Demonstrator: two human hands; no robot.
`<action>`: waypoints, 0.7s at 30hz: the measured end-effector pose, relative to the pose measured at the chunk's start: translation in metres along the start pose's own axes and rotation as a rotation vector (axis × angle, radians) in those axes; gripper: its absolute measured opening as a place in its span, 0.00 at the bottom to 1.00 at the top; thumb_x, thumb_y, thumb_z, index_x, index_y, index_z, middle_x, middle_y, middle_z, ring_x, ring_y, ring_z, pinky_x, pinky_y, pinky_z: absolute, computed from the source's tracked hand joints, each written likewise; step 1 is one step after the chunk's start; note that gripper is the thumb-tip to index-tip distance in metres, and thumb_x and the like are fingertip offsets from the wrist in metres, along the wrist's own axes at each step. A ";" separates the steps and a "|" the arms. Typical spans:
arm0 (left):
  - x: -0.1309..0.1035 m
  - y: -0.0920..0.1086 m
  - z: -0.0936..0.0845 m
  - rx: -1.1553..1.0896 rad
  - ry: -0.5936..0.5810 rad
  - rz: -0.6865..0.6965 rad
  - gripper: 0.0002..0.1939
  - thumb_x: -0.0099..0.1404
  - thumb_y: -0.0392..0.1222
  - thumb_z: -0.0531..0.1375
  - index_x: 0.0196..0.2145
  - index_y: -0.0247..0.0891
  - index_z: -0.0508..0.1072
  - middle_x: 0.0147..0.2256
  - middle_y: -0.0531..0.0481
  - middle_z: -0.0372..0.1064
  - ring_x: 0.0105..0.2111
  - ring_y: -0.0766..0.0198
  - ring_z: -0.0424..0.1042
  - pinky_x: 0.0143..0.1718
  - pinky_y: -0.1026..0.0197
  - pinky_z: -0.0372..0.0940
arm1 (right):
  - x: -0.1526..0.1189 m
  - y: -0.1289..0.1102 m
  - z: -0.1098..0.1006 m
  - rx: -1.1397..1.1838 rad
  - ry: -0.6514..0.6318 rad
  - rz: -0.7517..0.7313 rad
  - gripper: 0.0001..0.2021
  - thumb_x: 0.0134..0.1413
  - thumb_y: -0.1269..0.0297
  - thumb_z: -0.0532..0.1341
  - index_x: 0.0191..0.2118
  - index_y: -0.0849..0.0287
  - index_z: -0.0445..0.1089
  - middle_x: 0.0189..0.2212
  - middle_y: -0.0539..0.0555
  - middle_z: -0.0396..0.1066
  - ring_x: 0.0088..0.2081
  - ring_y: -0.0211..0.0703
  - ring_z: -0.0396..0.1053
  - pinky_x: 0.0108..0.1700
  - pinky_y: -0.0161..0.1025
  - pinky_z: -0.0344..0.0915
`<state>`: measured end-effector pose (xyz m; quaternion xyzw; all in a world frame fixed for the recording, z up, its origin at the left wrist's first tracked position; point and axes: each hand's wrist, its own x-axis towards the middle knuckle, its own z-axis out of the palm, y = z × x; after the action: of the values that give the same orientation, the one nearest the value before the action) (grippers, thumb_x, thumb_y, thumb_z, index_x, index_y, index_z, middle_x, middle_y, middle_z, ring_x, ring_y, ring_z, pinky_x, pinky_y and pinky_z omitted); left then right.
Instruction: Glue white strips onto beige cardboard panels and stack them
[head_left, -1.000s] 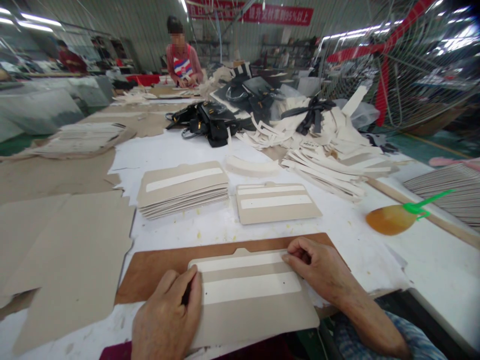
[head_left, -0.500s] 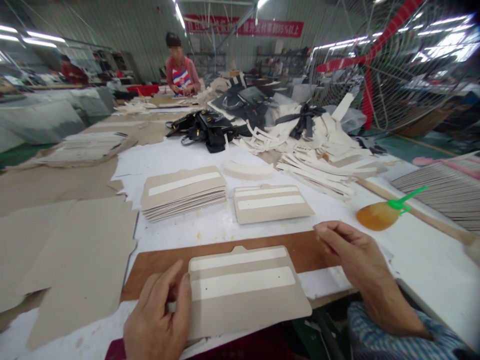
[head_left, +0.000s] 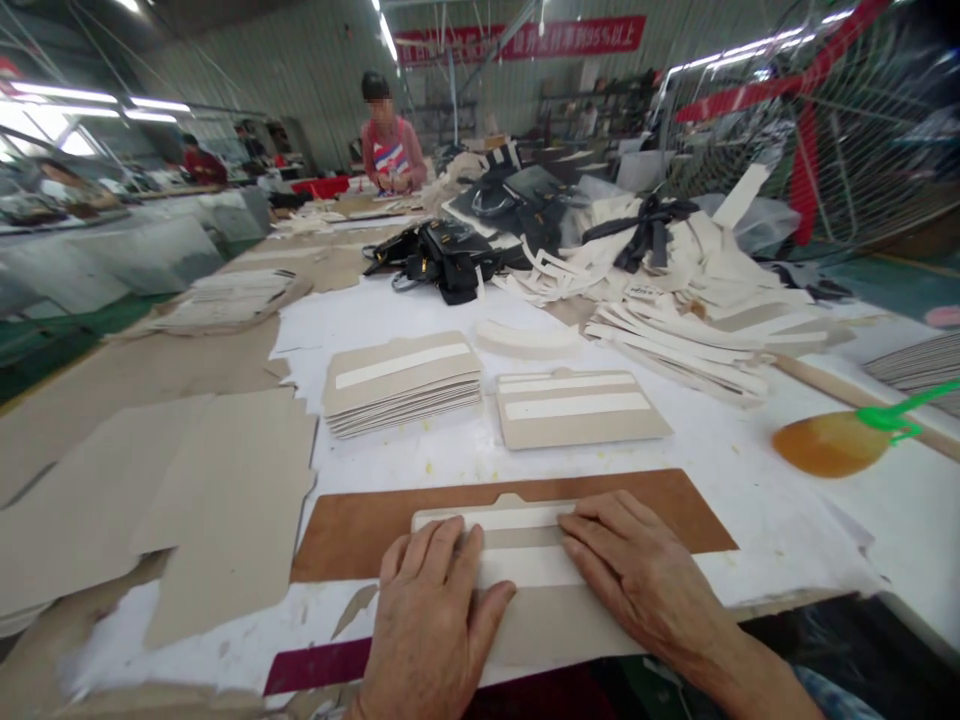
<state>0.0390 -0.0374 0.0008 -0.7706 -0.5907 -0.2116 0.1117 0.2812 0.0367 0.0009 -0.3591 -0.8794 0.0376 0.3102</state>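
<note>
R hand (head_left: pixel 637 570) returned, flat w/ L hand (head_left: pixel 431 615) on panel (head_left: pixel 551 615), axis crosswise, tab (head_left: pixel 511 499) fwd.

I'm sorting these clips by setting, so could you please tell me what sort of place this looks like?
Likely a factory workshop, perhaps for bags: black bag-like pieces lie heaped, loose pale strips are piled nearby, and matching panels sit stacked.
</note>
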 end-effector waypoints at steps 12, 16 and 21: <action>-0.002 -0.003 -0.003 0.000 -0.005 0.006 0.18 0.75 0.50 0.59 0.53 0.34 0.74 0.50 0.38 0.76 0.49 0.46 0.74 0.50 0.42 0.68 | -0.005 -0.003 0.006 -0.170 0.013 0.023 0.12 0.72 0.67 0.57 0.43 0.59 0.79 0.39 0.58 0.80 0.41 0.50 0.73 0.45 0.47 0.65; -0.001 0.003 0.000 -0.015 0.059 -0.029 0.17 0.75 0.48 0.57 0.51 0.31 0.74 0.48 0.36 0.76 0.46 0.45 0.75 0.49 0.40 0.69 | -0.005 0.002 0.006 -0.235 0.034 0.018 0.12 0.72 0.67 0.57 0.40 0.59 0.79 0.38 0.58 0.80 0.40 0.51 0.73 0.44 0.48 0.64; -0.008 -0.006 -0.010 -0.112 0.112 -0.114 0.12 0.76 0.47 0.56 0.46 0.38 0.74 0.43 0.41 0.77 0.42 0.50 0.76 0.46 0.45 0.71 | -0.026 0.030 -0.004 -0.206 0.076 0.073 0.12 0.71 0.64 0.57 0.37 0.56 0.77 0.36 0.58 0.80 0.40 0.53 0.74 0.46 0.51 0.68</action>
<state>0.0297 -0.0471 0.0054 -0.7277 -0.6137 -0.2931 0.0891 0.3164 0.0411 -0.0177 -0.4219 -0.8527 -0.0553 0.3031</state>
